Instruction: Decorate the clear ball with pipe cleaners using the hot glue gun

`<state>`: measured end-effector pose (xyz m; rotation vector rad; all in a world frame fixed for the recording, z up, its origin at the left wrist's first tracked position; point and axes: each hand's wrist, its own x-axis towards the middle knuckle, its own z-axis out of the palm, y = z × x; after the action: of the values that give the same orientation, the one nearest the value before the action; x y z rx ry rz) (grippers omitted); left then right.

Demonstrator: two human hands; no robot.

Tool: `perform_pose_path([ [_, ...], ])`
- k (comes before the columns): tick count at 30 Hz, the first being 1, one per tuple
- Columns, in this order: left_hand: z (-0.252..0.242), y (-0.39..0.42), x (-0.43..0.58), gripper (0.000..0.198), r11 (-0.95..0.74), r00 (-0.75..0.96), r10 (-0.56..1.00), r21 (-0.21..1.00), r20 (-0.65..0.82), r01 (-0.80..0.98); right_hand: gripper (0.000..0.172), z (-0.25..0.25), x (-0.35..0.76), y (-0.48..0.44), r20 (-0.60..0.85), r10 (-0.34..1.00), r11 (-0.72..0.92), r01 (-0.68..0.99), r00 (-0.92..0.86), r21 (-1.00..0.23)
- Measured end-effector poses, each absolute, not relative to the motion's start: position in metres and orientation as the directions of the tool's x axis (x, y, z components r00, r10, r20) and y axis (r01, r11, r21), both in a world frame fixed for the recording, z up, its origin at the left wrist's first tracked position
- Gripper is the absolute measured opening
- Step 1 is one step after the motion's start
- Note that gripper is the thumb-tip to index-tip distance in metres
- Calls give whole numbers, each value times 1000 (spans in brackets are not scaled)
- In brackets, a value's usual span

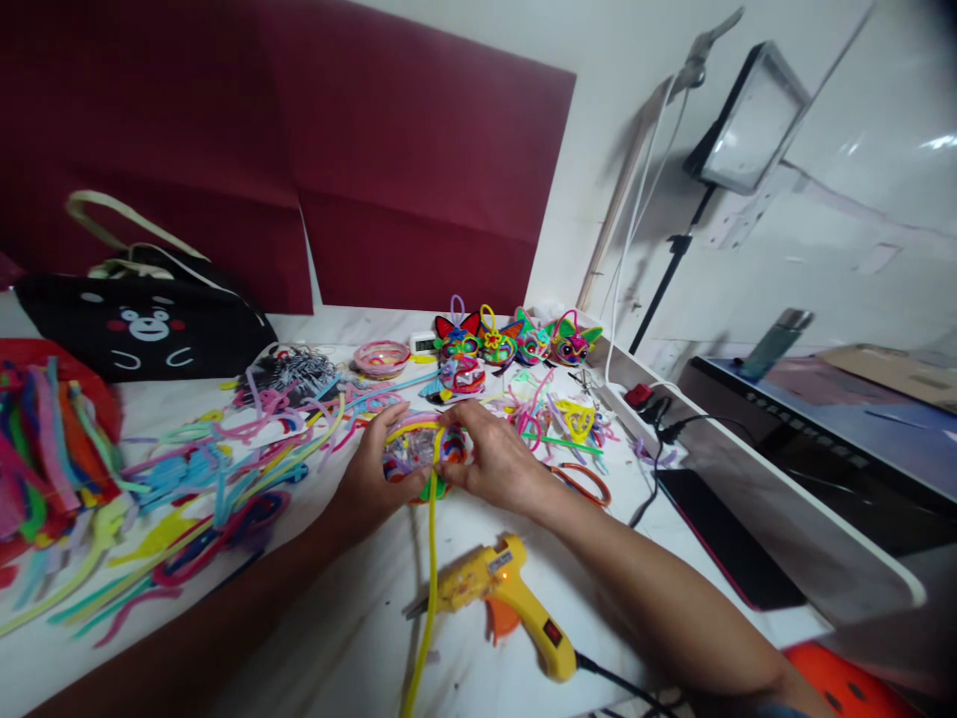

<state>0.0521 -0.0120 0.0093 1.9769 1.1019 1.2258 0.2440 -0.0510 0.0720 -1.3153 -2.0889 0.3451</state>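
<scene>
A round, multicoloured pipe-cleaner piece point(416, 445) is held between both hands over the table. Its middle looks clear and shiny, and coloured strips run around its rim. My left hand point(372, 469) grips the left side, thumb along the lower edge. On the right side, my right hand point(489, 459) pinches the piece together with a yellow pipe cleaner point(432, 578), which hangs down from it towards me. A yellow hot glue gun point(508, 588) with an orange trigger lies just below my hands, nozzle pointing left.
Loose pipe cleaners point(224, 479) cover the left side. Several finished animal-face pieces point(515, 339) stand at the back beside a small bowl point(381, 357). Orange-handled scissors point(583, 484) lie right of my hands, near a phone point(729, 538). A black bag point(150, 324) stands back left.
</scene>
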Motion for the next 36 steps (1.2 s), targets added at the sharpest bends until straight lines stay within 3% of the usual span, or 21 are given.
perform_pose_path([
  [14, 11, -14, 53, 81, -501, 238, 865, 794, 442, 345, 41, 74, 244, -55, 362, 871, 474, 765, -333, -436],
  [36, 9, -9, 50, 80, -474, 278, 872, 838, 404, 269, 47, 72, 246, -48, 349, 878, 473, 707, -328, -526],
])
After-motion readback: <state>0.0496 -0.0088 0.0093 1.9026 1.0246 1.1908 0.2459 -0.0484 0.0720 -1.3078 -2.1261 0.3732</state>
